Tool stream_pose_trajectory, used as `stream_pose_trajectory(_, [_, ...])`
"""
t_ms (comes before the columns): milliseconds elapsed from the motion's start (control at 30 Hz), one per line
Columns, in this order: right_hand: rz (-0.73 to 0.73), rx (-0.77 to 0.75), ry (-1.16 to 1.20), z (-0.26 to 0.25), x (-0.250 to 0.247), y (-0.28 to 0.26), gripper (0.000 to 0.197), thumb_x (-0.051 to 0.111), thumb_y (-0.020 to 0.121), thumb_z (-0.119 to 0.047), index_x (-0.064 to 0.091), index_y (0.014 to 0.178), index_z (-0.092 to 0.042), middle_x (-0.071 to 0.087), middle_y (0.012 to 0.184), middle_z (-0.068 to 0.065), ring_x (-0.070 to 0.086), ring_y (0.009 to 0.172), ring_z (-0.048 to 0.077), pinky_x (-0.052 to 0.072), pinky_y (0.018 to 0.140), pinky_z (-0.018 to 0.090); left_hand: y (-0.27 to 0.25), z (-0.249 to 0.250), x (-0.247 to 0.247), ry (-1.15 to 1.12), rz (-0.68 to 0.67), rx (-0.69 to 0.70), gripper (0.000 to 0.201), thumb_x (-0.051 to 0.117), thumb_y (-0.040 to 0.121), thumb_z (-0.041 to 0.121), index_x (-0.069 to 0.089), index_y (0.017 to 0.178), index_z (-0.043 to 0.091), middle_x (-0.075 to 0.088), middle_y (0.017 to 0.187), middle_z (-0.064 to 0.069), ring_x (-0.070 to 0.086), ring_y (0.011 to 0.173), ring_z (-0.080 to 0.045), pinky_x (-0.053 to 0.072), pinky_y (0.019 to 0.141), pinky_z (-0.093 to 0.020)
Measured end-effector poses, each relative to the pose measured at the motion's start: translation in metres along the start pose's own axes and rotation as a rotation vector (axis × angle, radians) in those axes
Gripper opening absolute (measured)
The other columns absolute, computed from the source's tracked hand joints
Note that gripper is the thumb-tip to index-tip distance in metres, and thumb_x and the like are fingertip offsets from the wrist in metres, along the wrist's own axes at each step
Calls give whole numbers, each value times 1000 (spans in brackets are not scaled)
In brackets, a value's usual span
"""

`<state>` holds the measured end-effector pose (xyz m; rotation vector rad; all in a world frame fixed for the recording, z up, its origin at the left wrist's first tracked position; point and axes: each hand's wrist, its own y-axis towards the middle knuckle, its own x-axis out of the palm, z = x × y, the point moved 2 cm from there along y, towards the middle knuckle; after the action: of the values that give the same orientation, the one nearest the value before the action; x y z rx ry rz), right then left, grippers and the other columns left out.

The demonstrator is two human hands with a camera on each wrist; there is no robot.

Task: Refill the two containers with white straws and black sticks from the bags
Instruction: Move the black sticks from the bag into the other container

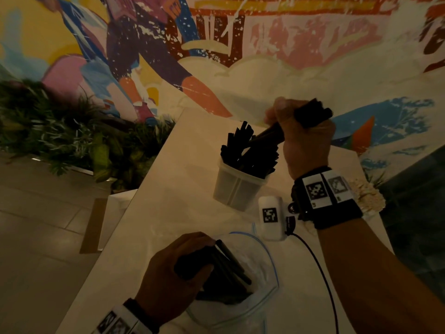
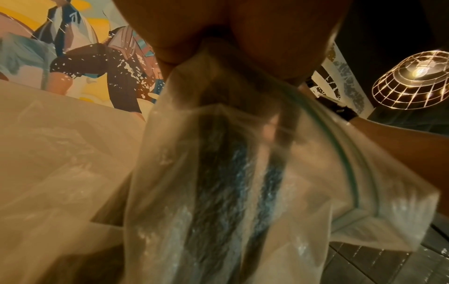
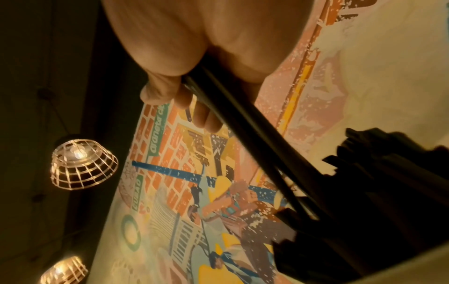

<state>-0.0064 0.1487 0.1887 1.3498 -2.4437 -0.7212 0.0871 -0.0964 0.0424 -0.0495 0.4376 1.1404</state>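
Observation:
A translucent white container (image 1: 237, 189) stands mid-table, packed with black sticks (image 1: 250, 150). My right hand (image 1: 301, 138) hovers just above and right of it, gripping a bundle of black sticks (image 1: 310, 114) that slants down into the container; the right wrist view shows the same bundle (image 3: 243, 123) running from my fingers (image 3: 204, 117) into the dark mass. Near the table's front, my left hand (image 1: 175, 273) holds a clear zip bag (image 1: 262, 273) with black sticks (image 1: 231, 261) poking from its mouth. The left wrist view shows the bag's plastic (image 2: 243, 173) close up. No white straws show.
A small white device with a square marker (image 1: 271, 216) and a black cable (image 1: 320, 268) lies on the white table (image 1: 168, 189) between bag and container. Plants (image 1: 72, 141) line the left edge below a painted wall. Cage lamps (image 3: 82, 165) hang overhead.

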Motion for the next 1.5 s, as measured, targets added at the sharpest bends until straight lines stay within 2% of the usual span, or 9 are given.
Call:
stream_pose_trajectory(400, [8, 46, -123, 20, -2, -5, 21, 67, 87, -23, 68, 74, -7, 67, 63, -7, 66, 67, 15, 56, 76, 34, 0, 1, -1, 1, 1, -6, 43, 69, 67, 40, 59, 108, 49, 58, 117, 30, 58, 104, 7, 52, 85, -19])
stream_pose_trajectory(533, [192, -38, -49, 8, -10, 1, 25, 63, 90, -16, 65, 79, 7, 66, 61, -6, 64, 62, 13, 55, 69, 28, -1, 1, -1, 1, 4, -5, 41, 65, 67, 45, 59, 108, 50, 58, 116, 31, 58, 103, 8, 51, 85, -18])
stream_pose_trajectory(700, [157, -38, 13, 9, -7, 3, 14, 62, 89, -13, 59, 75, -10, 63, 62, -7, 61, 60, 15, 54, 67, 32, -1, 1, 0, -18, 13, -12, 41, 65, 66, 44, 60, 106, 53, 59, 116, 29, 59, 104, 5, 53, 86, -24])
stream_pose_trajectory(867, [93, 89, -73, 44, -2, -4, 16, 68, 78, -23, 61, 77, -9, 65, 71, 8, 64, 70, 27, 54, 79, 50, 0, 2, 0, -16, 7, -19, 47, 74, 67, 28, 61, 103, 55, 59, 115, 29, 59, 104, 5, 52, 84, -18])
stream_pose_trajectory(1100, [-75, 307, -750, 66, -3, -4, 53, 64, 65, -71, 59, 80, -21, 67, 90, 5, 64, 93, 29, 51, 84, 47, -3, 1, -2, -31, 7, -29, 43, 72, 67, 34, 62, 106, 49, 60, 115, 27, 60, 105, 4, 52, 85, -15])
stream_pose_trajectory(1200, [-38, 294, -816, 64, -5, 5, 85, 61, 53, -79, 51, 115, -21, 55, 124, 7, 52, 117, 30, 44, 95, 54, -3, 1, -2, -18, 9, -28, 47, 74, 67, 27, 61, 104, 52, 60, 115, 27, 60, 104, 4, 51, 85, -15])
stream_pose_trajectory(1333, [147, -99, -662, 44, -1, 9, 93, 70, 74, -50, 25, 145, -12, 28, 150, 12, 30, 139, 27, 33, 110, 49, -2, -1, 0, 8, 12, -23, 50, 74, 67, 23, 61, 104, 54, 59, 115, 29, 59, 103, 5, 50, 83, -12])
stream_pose_trajectory(1400, [-5, -157, -742, 53, 8, 8, 72, 62, 85, -45, 36, 141, -8, 38, 145, 14, 36, 135, 30, 36, 109, 47, -1, -1, 0, 7, 12, -21, 50, 74, 67, 23, 61, 104, 53, 60, 115, 28, 59, 103, 5, 50, 83, -12])
stream_pose_trajectory(1500, [-451, 110, -1086, 81, 17, 1, 59, 42, 92, -58, 48, 129, -12, 41, 141, 12, 38, 129, 34, 37, 101, 52, 0, -1, 0, -10, 3, -19, 45, 74, 67, 31, 60, 105, 53, 60, 115, 28, 59, 104, 4, 51, 84, -15])
